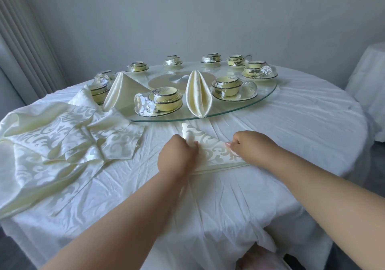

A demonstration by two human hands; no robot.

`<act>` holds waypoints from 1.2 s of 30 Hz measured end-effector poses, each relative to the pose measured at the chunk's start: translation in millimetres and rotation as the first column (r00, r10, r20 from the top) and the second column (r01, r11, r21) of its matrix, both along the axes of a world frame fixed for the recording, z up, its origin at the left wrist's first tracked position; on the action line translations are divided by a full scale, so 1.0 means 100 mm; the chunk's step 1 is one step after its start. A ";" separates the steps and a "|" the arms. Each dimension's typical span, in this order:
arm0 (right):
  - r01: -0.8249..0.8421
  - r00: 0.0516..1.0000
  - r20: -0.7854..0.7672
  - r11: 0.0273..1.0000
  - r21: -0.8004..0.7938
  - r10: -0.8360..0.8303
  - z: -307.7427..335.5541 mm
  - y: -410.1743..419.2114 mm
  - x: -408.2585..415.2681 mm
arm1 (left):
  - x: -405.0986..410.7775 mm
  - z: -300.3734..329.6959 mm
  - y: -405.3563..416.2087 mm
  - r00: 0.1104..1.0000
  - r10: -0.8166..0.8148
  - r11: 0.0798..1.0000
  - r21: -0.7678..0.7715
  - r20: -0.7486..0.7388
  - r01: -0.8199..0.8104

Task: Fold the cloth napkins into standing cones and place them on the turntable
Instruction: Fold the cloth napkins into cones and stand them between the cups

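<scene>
Both forearms reach in from the near edge over the white tablecloth. Left hand: fingers curled, pinching a rolled edge of the napkin being folded near that napkin's far corner. Right hand: fingers curled under, thumb tip on the napkin's right edge, holding it down against the tablecloth. This napkin, cream with a scroll pattern, lies as a folded triangle between the two hands, its long folded edge nearest the camera and its point toward the turntable.

Just beyond the hands, at the near rim of the glass turntable, a finished napkin stands upright, pointed at the top, with a central slit between two rounded halves. To its left on the turntable sits a wrapped bowl set, and further left a second folded napkin stands as a broad cone at the turntable's left edge. To the right of the upright napkin is another wrapped bowl set with a clear cup lying beside it. More wrapped bowl sets ring the far side of the turntable and the table beyond it.

Left of the hands, a loose pile of unfolded napkins spreads across the tablecloth to the table's left edge.
</scene>
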State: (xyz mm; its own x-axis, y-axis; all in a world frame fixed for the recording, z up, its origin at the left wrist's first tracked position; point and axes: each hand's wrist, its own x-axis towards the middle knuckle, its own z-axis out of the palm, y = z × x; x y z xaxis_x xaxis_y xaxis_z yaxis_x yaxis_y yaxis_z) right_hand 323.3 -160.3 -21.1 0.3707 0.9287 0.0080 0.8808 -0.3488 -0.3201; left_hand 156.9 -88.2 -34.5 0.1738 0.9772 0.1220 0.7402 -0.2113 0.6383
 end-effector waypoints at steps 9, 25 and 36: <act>-0.004 0.959 0.282 0.995 -0.096 0.031 0.00 0.12 -0.07 | -0.06 0.02 -0.12 0.988 -0.042 0.974 0.214 -0.152 0.074; 0.250 0.897 0.403 0.961 -0.116 -0.185 0.07 0.14 -0.06 | -0.02 -0.13 0.10 0.707 -0.417 0.856 0.014 -0.572 0.517; -0.313 0.845 -0.417 0.942 0.122 0.335 -0.06 -0.18 -0.53 | -0.03 -0.17 0.13 0.670 -0.432 0.838 0.006 -0.604 0.546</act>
State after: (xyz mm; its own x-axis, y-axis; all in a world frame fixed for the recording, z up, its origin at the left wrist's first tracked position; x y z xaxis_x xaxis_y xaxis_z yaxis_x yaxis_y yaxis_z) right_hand 270.2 -178.0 -27.2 0.0262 0.9991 -0.0343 0.7149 -0.0427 -0.6979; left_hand 153.5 -75.4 -51.0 0.7111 0.7031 -0.0016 0.7019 -0.7097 0.0605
